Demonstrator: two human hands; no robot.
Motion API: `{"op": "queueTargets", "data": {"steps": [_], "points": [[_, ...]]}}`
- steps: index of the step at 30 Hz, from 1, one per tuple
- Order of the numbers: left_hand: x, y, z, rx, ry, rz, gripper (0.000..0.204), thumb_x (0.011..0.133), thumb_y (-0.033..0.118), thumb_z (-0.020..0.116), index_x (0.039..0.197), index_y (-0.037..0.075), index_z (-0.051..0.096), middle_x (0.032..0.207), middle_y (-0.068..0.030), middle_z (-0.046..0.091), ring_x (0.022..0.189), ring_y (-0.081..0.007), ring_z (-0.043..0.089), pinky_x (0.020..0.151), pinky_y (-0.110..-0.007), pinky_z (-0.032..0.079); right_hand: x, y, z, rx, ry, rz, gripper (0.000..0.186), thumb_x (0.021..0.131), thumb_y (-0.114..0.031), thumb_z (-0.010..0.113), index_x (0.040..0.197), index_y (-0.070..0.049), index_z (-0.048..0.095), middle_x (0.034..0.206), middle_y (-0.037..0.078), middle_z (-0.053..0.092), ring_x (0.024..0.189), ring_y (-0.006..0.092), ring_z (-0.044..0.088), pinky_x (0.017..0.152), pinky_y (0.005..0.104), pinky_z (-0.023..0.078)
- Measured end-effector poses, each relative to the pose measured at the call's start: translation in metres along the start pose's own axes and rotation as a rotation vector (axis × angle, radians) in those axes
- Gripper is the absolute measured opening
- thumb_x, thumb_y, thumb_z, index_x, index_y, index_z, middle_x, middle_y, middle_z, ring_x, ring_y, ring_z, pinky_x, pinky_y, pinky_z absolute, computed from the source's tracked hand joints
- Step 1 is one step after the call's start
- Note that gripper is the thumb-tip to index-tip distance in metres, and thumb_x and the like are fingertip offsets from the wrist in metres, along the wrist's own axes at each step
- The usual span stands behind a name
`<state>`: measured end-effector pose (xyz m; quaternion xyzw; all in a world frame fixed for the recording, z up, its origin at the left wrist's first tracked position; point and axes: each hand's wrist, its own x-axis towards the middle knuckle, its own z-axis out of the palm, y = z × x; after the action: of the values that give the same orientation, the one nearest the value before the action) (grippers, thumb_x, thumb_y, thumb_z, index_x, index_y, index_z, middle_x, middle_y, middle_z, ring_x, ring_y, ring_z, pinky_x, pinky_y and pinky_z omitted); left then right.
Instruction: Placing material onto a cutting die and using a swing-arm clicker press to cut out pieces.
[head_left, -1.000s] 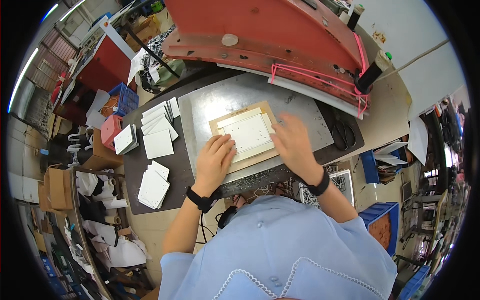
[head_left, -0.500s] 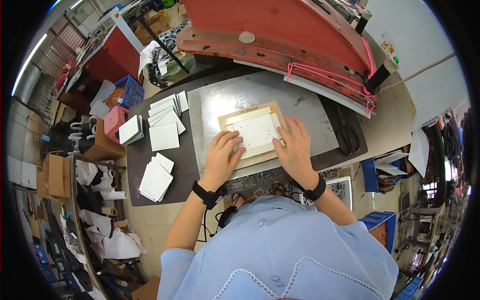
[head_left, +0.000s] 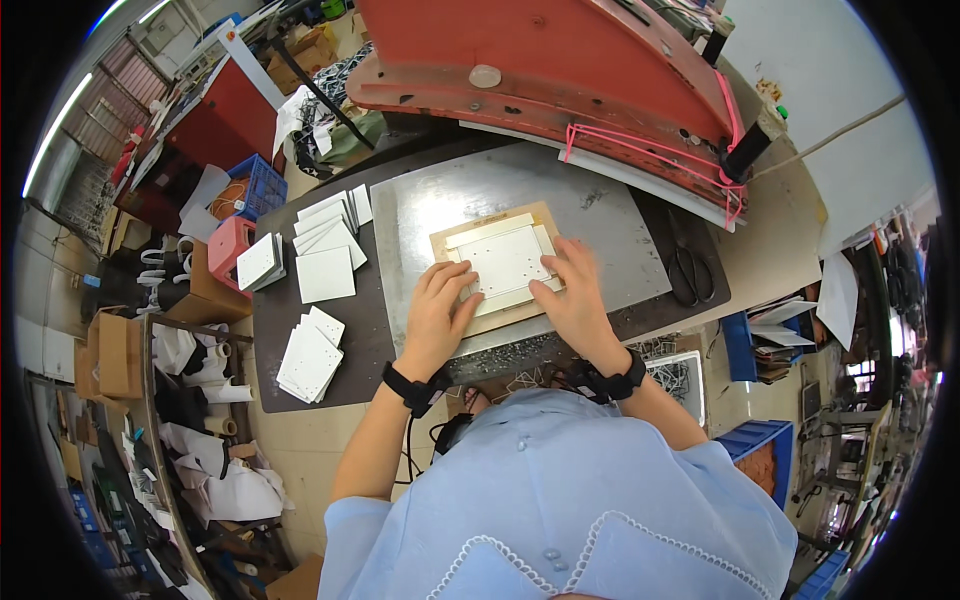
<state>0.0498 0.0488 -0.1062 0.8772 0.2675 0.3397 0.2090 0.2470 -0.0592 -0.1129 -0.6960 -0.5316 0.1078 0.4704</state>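
A white rectangular card [head_left: 503,261] dotted with small holes lies inside a pale frame on a tan board [head_left: 497,219]. All of this rests on a metal plate [head_left: 610,215]. At the card's left edge, the fingertips of my left hand [head_left: 436,308] touch down, thumb spread toward me. My right hand [head_left: 580,305] has its thumb and fingertips at the right edge, fingers apart. Neither hand grips or lifts the card. On the dark mat to the left are a stack of punched white cards [head_left: 310,358] and a fanned group of plain white cards [head_left: 327,273].
A large red machine beam [head_left: 560,75] with pink cord overhangs the plate's far side. Black scissors [head_left: 690,272] lie on the mat's right end. A pink stool [head_left: 232,250] and a blue crate [head_left: 259,187] stand at left. Metal scraps fill a white tray [head_left: 685,385] below.
My right hand's thumb and fingers have drawn slightly inward over the card's right edge. My left hand stays by the left edge. The whole view has shifted a little.
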Motion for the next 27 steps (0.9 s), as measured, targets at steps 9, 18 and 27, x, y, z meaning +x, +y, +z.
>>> {"op": "queueTargets", "data": {"steps": [9,18,27], "points": [[0.0,0.0,0.0,-0.015,-0.008,-0.004,0.027,0.083,0.01,0.072,0.108,0.003,0.065,0.122,-0.0112,0.063,0.119,-0.0341,0.053,0.1,-0.043,0.043,0.003,-0.004,-0.006,0.029,-0.017,-0.036,0.034,0.086,-0.017,0.067,0.112,0.004,0.063,0.144,0.024,0.045,0.14,0.0449,0.03,0.114,0.0503,0.028],[0.002,0.004,-0.003,0.01,-0.012,-0.001,0.027,0.084,0.011,0.071,0.109,0.003,0.065,0.12,-0.0113,0.064,0.119,-0.0352,0.053,0.098,-0.043,0.043,0.005,-0.009,0.003,0.016,-0.052,0.08,0.032,0.084,-0.016,0.067,0.109,0.004,0.063,0.143,0.025,0.045,0.138,0.0453,0.033,0.112,0.0505,0.029],[0.011,-0.001,-0.01,0.044,-0.102,0.038,0.037,0.084,0.019,0.074,0.113,0.002,0.062,0.13,-0.0208,0.056,0.118,-0.0379,0.053,0.1,-0.045,0.042,-0.004,-0.021,0.0,-0.344,0.143,0.0,0.031,0.082,-0.017,0.07,0.108,-0.002,0.064,0.135,0.022,0.05,0.133,0.0429,0.038,0.108,0.0522,0.033]]}}
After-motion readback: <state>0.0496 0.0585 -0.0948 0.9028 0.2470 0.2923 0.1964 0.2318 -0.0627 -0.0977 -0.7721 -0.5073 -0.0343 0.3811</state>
